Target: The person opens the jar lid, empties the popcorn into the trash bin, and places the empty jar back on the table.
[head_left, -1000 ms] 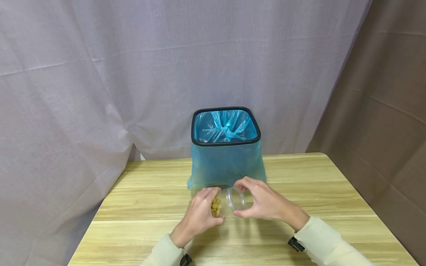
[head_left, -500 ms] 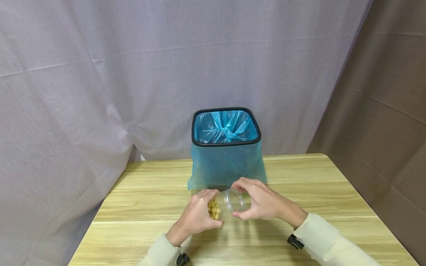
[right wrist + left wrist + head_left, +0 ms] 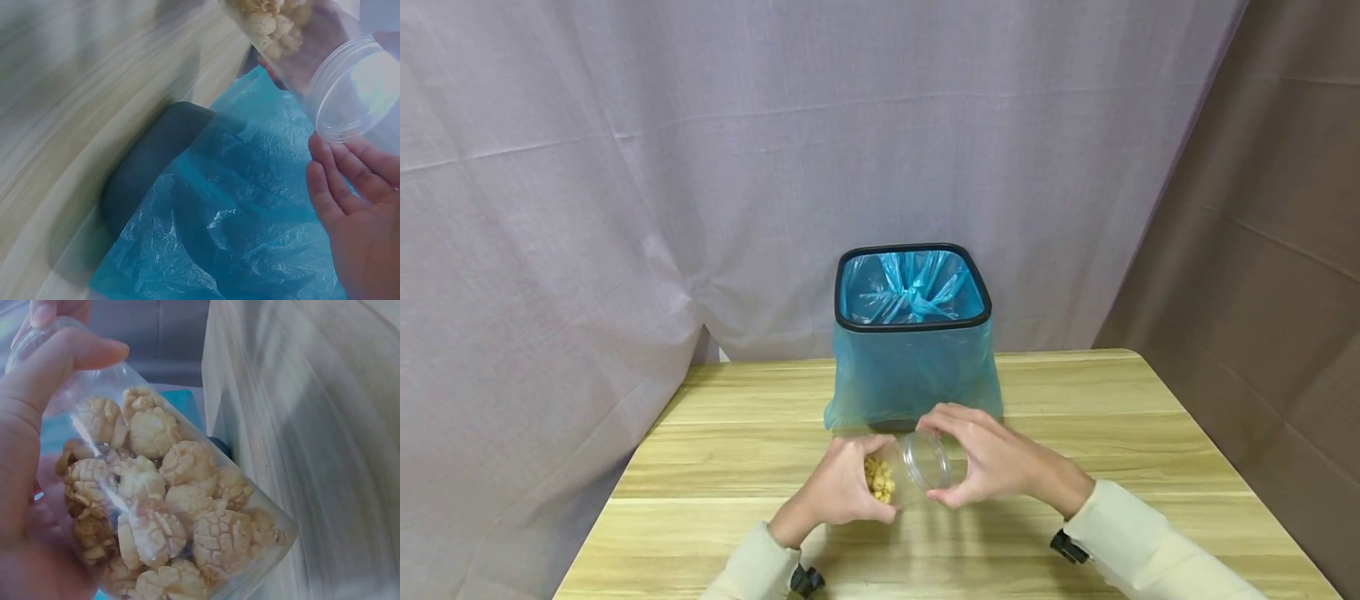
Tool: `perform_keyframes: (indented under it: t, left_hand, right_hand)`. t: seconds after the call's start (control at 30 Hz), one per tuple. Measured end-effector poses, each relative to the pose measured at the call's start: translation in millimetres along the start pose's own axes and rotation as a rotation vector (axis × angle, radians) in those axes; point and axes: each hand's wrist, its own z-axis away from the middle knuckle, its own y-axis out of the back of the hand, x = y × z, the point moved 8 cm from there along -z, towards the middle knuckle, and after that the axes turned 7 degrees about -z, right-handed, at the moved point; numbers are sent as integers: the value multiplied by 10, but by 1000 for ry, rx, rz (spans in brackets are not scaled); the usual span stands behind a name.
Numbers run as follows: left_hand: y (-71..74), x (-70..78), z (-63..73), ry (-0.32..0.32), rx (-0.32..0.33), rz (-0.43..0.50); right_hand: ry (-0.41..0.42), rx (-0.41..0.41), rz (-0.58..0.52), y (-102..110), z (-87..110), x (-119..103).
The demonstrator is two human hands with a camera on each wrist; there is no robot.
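Observation:
A clear plastic jar [image 3: 272, 540] partly filled with ball-shaped popcorn [image 3: 187, 487] is held tilted on its side over the table. My left hand [image 3: 842, 485] grips the popcorn end, its thumb lying along the near side in the head view. At the jar's right end is a clear, ridged round lid [image 3: 356, 94]. My right hand [image 3: 1000, 460] holds this lid between thumb and fingers, and in the right wrist view the fingertips [image 3: 320, 144] sit at its rim. The popcorn is gathered toward the left, leaving the part by the lid see-through.
Behind my hands stands a bin with a black rim [image 3: 913, 327] and a blue plastic bag [image 3: 917, 375], knotted inside. Its dark base [image 3: 150, 162] shows under the bag in the right wrist view. Beneath is a wood-grain table [image 3: 715, 467], with grey curtains [image 3: 775, 167] behind.
My left hand and the popcorn end have shifted slightly left and down, and more popcorn shows. The lid end has moved a little left, with the right hand still on it.

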Motion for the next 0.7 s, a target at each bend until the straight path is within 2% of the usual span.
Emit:
perform_keyframes:
  t: [0.33, 0.6, 0.7]
  left_hand:
    - [-62, -12, -4, 31, -125, 84]
    - [-105, 25, 12, -12, -219, 206]
    - [-150, 28, 46, -40, -287, 282]
  right_hand:
    - [115, 20, 55, -4, 53, -87]
    - [323, 52, 118, -5, 67, -274]
    - [392, 35, 192, -40, 81, -387]
